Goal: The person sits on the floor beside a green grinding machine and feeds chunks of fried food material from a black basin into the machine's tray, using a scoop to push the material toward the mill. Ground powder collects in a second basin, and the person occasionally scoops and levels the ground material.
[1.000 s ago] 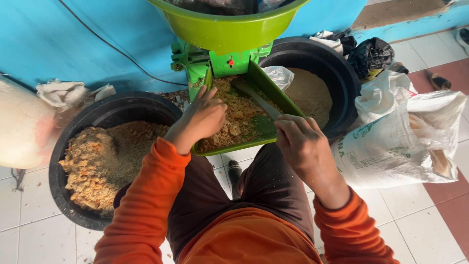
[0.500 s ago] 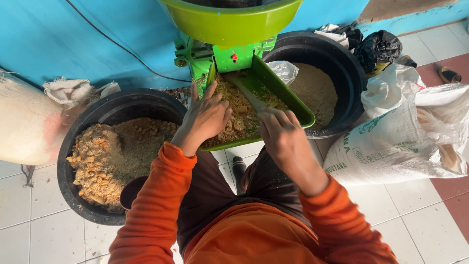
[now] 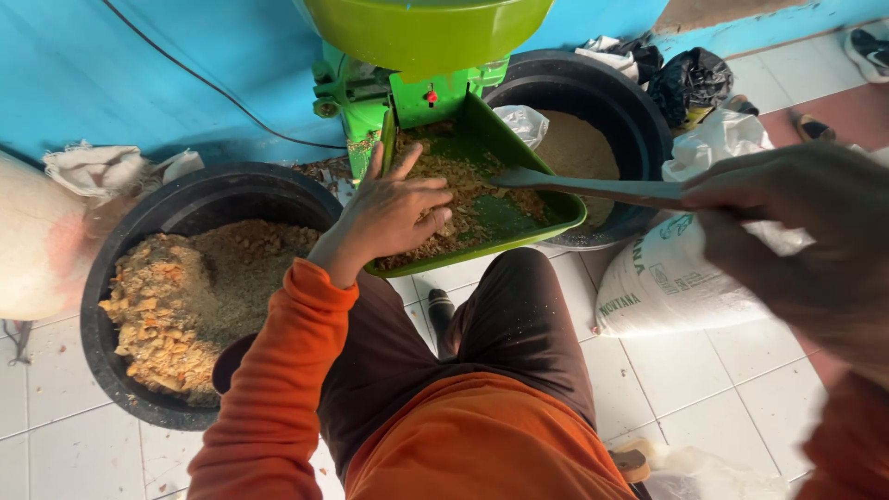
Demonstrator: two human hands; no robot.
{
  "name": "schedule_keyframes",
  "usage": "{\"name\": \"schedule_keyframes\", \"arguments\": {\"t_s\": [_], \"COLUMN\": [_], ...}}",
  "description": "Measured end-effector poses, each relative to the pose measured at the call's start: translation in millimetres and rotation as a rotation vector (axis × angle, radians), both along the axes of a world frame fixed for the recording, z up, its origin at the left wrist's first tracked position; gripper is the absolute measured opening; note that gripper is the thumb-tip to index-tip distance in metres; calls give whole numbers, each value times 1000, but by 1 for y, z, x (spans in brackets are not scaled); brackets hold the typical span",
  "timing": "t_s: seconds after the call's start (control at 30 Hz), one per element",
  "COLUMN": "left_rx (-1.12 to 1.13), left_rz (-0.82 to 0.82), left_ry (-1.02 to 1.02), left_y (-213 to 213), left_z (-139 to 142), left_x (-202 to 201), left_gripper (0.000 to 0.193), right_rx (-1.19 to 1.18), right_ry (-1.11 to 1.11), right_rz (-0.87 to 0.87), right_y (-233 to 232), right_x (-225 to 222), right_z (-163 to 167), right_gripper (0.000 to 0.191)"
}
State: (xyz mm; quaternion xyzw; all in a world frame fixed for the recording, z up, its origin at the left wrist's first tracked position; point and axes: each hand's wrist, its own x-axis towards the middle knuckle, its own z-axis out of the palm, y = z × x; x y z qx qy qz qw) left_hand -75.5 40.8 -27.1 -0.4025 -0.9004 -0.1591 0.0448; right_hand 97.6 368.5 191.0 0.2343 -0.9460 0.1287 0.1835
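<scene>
Left tub [image 3: 148, 243], black and round, stands on the tiled floor [image 3: 722, 380] with coarse tan crumbs heaped inside. Right tub [image 3: 639, 111], also black, holds finer brown meal. Green mill [image 3: 407, 88] stands between them against the blue wall, its tray [image 3: 556, 222] sloping toward the person and carrying crumb mash [image 3: 463, 176]. White sack [image 3: 667, 278] leans beside the right tub. Left hand [image 3: 394, 213] lies flat, fingers spread, on the mash. Right hand [image 3: 796, 231], close and blurred, grips a stick [image 3: 593, 188] whose tip rests in the tray.
</scene>
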Motion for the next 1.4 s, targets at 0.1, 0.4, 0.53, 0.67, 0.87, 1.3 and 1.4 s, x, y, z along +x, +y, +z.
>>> {"name": "schedule_keyframes", "arguments": {"t_s": [0.1, 0.4, 0.53, 0.67, 0.87, 1.3, 1.4], "left_rx": [-52, -224, -272, -317, -194, 285, 293], "left_rz": [-89, -212, -151, -64, 26, 66, 136], "left_ry": [-80, -156, -138, -53, -62, 51, -12], "left_y": [-3, -2, 4, 8, 4, -3, 1], "left_z": [7, 13, 10, 7, -5, -12, -10], "left_x": [4, 7, 4, 6, 10, 4, -10], "left_gripper": [44, 33, 38, 36, 33, 9, 4], "right_rx": [-40, 150, 39, -66, -83, -190, -172], "right_ry": [-129, -180, -49, 127, 200, 310, 297], "right_rz": [7, -116, 13, 83, 58, 72, -15], "right_y": [11, -1, -39, -59, -58, -94, -75], "right_x": [-10, -17, -28, -34, -29, -70, -55], "right_z": [16, 8, -20, -48, -81, -148, -128], "right_gripper": [22, 15, 13, 15, 14, 16, 14]}}
